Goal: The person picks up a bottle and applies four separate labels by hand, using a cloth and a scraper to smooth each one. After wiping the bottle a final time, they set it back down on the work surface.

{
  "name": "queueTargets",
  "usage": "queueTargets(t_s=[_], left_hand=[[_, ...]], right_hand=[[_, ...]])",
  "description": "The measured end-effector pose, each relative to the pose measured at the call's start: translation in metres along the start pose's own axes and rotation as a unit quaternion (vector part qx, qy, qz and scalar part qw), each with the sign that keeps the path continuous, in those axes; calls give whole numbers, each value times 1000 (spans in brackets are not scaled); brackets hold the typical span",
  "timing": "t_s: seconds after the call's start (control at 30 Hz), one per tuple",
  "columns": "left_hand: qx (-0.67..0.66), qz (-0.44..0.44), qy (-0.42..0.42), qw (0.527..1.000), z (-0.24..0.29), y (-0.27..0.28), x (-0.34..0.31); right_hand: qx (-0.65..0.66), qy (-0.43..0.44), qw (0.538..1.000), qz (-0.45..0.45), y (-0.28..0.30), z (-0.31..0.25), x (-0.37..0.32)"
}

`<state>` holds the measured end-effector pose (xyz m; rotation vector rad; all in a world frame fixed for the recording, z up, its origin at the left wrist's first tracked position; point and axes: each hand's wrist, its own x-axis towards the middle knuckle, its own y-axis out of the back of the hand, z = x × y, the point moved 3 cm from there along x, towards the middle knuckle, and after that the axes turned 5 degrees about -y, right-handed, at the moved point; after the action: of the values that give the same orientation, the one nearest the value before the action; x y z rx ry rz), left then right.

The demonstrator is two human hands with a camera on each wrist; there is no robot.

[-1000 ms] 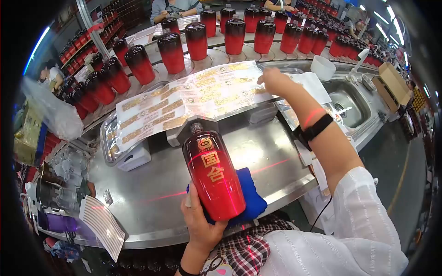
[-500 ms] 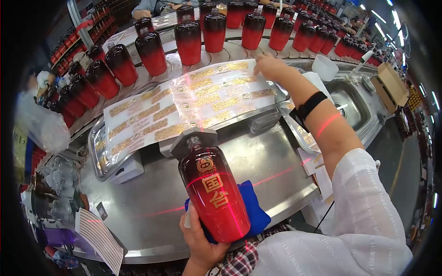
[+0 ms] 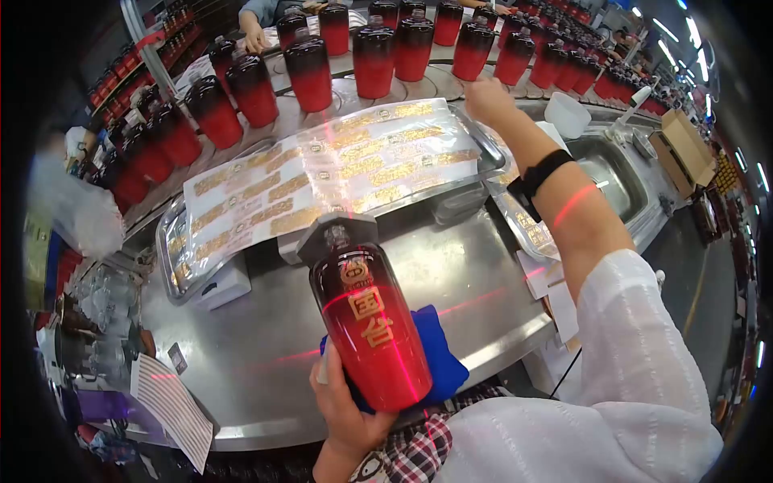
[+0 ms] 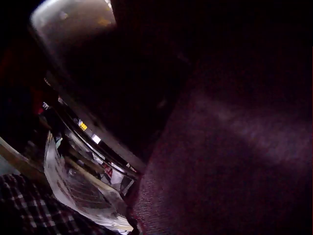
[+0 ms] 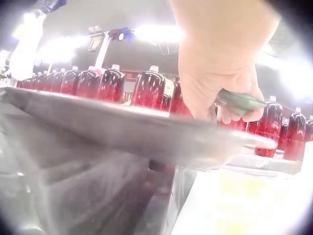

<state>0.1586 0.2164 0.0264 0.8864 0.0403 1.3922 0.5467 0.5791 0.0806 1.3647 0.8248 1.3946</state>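
Observation:
A glossy red-and-black bottle (image 3: 373, 338) with gold characters leans back, its neck in a grey notched rest (image 3: 299, 241) and its lower end over a blue cloth (image 3: 441, 354). My left hand (image 3: 348, 414) grips its base, the thumb along its side; the left wrist view is mostly dark. My right hand (image 3: 489, 101) is raised beyond the right end of a white sheet of gold labels (image 3: 338, 165). In the right wrist view its curled fingers hold a narrow dark-green thing (image 5: 238, 102) whose kind I cannot tell. The sheet lies over a metal tray (image 3: 171, 270).
Several red-and-black bottles (image 3: 374, 60) stand along a curved conveyor behind the sheet. A sink (image 3: 620, 189), a white tub (image 3: 567, 117) and a cardboard box (image 3: 683, 149) are at right. Glassware (image 3: 109, 294) and a striped sheet (image 3: 171, 410) lie at left. Red laser lines cross the bench.
My right hand has moved from the label sheet's right end to above and beyond its far corner. My left hand keeps its grip on the bottle. Conveyor bottles have shifted along.

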Motion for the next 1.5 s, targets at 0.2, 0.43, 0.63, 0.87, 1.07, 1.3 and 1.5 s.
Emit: queueTargets(t_s=[0.2,0.43,0.63,0.87,1.07,1.3,1.5], left_hand=[[-7,18,-13,1000,4,-1,3],[-100,0,-20,995,13,6,1],[-397,50,131,907,18,6,4],[-324,67,138,934,19,0,15],[-366,35,147,918,15,1,18],[-390,27,130,911,17,1,19],[-382,24,144,913,19,1,18]], right_hand=[[234,151,961,10,135,-57,-114],[579,200,780,-129,211,-107,-302],[584,165,789,-97,159,-129,-348],[617,124,769,-111,142,-131,-352],[655,119,731,-153,119,-121,-348],[663,132,714,-180,111,-123,-342],[655,133,724,-168,108,-125,-342]])
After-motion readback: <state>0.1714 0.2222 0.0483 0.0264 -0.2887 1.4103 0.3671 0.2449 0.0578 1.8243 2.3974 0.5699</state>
